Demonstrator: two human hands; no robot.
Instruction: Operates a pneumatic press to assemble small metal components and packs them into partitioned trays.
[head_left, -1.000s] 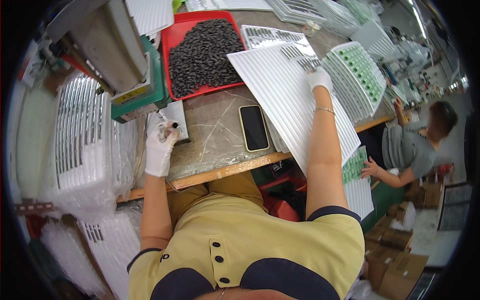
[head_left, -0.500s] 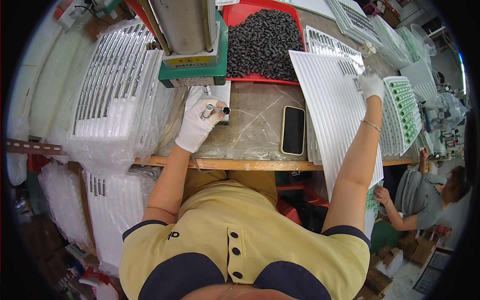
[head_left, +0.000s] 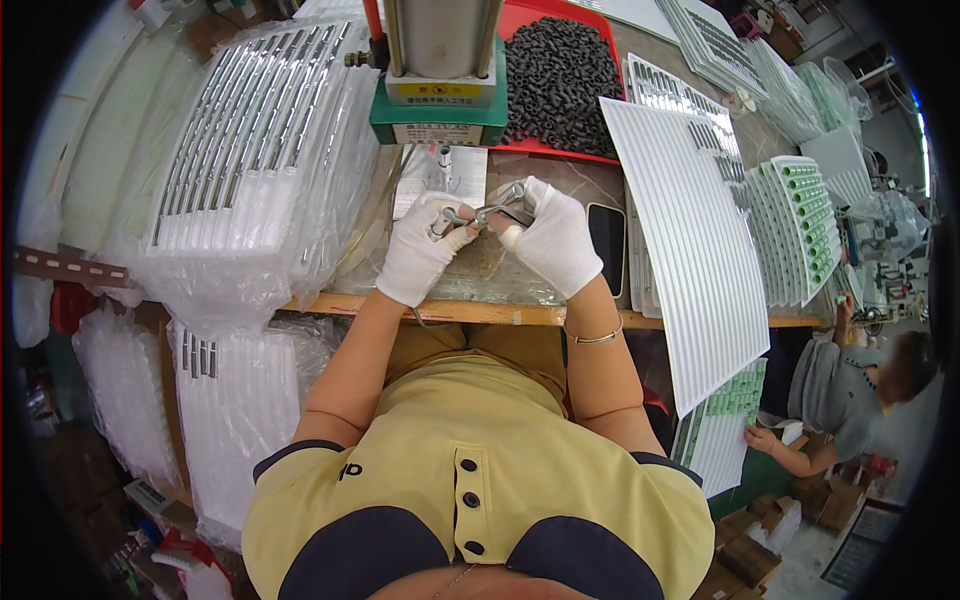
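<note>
My left hand [head_left: 418, 252], in a white glove with bare fingertips, is closed on short shiny metal tubes [head_left: 447, 219]. Facing it, my right hand [head_left: 553, 240], gloved likewise, pinches shiny metal tubes [head_left: 515, 192] between thumb and fingers. The two hands nearly meet, and their pieces come close together; whether they touch I cannot tell. Just beyond them is a metal base plate [head_left: 412, 182] with a small upright metal post [head_left: 444, 165]. Over that plate stands a press [head_left: 440, 110] with a green head and a grey cylinder.
A red tray [head_left: 613, 70] of black plastic fittings [head_left: 560, 85] lies beyond the hands. A phone [head_left: 606, 240] is beside my right hand. White ridged trays [head_left: 685, 250] with metal tubes lean at right; plastic-wrapped trays [head_left: 240, 150] stand left. Another person [head_left: 850, 390] works at far right.
My right hand has come from the ridged tray at right to the middle, carrying metal tubes. My left hand has shifted slightly right and nearer, still holding its tubes. The view has turned slightly.
</note>
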